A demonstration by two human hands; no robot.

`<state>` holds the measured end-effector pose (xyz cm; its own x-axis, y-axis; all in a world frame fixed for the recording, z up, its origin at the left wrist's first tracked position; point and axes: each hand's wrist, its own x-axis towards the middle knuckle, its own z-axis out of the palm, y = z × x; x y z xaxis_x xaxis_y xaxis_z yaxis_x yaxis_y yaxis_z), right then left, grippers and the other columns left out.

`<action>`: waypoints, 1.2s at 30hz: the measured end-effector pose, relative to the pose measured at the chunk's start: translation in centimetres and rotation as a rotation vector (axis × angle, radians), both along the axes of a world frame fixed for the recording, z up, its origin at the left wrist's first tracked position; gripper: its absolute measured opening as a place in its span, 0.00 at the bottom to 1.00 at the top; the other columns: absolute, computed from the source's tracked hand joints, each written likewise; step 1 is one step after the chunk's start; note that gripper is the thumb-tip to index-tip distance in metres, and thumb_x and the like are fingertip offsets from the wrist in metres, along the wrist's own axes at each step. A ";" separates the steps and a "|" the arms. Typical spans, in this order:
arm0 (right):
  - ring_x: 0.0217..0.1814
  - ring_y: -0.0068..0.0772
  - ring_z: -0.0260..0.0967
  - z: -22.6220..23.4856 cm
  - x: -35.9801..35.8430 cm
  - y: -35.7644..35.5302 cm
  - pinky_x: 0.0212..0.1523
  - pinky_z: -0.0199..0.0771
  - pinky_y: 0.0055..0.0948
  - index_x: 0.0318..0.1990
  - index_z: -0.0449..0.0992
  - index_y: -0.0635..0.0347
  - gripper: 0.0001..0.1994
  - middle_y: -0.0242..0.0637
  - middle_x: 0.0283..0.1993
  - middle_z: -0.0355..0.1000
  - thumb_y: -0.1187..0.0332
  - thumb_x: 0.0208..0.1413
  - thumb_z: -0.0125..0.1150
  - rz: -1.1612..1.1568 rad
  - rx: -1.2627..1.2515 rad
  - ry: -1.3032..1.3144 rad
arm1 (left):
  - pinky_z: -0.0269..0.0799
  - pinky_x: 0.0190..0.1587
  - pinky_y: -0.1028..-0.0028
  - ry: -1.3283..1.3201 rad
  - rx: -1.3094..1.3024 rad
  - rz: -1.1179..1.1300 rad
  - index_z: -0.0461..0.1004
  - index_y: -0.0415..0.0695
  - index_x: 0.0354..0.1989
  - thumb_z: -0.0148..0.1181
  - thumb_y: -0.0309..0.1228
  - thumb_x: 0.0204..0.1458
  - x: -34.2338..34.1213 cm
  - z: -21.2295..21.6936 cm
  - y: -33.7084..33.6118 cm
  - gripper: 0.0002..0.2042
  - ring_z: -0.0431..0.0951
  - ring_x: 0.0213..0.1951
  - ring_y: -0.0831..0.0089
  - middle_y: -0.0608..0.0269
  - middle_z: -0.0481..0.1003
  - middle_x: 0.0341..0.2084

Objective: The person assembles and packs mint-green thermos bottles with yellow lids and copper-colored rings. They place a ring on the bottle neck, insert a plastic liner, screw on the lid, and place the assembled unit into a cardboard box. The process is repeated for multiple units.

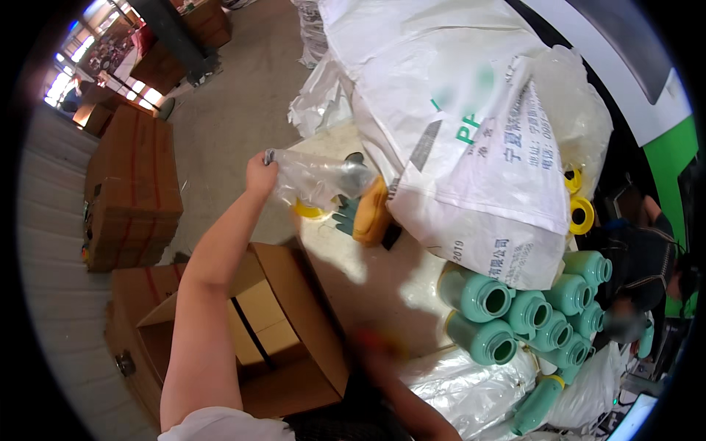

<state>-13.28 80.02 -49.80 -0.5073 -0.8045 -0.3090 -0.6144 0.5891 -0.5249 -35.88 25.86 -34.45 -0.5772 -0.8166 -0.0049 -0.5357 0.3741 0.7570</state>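
Observation:
My left hand [262, 174] is stretched far forward, its fingers closed on the edge of a clear plastic bag [312, 176]. The bag hangs to the right over the pale table [331, 257]. Near the bag lie a dark green glove [343, 218], a tan-orange pouch-like thing [371, 212] and a yellow ring [308, 211]. My right hand [373, 354] is low in the middle, smeared by motion. A blurred red and yellow patch shows at it, too unclear to name. Below my left forearm stands an open cardboard box [309, 323], with flat cardboard and a dark strip inside.
Several teal wide-mouthed bottles [471, 294] lie stacked at the right, beside a large white woven sack [456, 110]. Clear plastic sheeting [463, 382] covers the near right. Closed cartons [136, 187] stand on the floor at left. At the right edge, a person in dark clothes [636, 257] is close.

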 end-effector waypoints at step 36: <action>0.51 0.57 0.72 0.7 -0.9 0.2 0.51 0.74 0.50 0.58 0.71 0.55 0.26 0.50 0.52 0.73 0.64 0.50 0.66 -0.255 0.072 -0.212 | 0.74 0.54 0.60 -0.442 0.207 -0.135 0.80 0.34 0.41 0.50 0.30 0.54 -13.8 -14.6 1.5 0.14 0.79 0.53 0.51 0.42 0.79 0.46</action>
<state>-14.21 80.19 -49.14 -0.6080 -0.6323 -0.4801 -0.3243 0.7498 -0.5768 -49.65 27.33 -49.08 -0.5839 -0.6909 -0.4263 -0.7787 0.3282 0.5346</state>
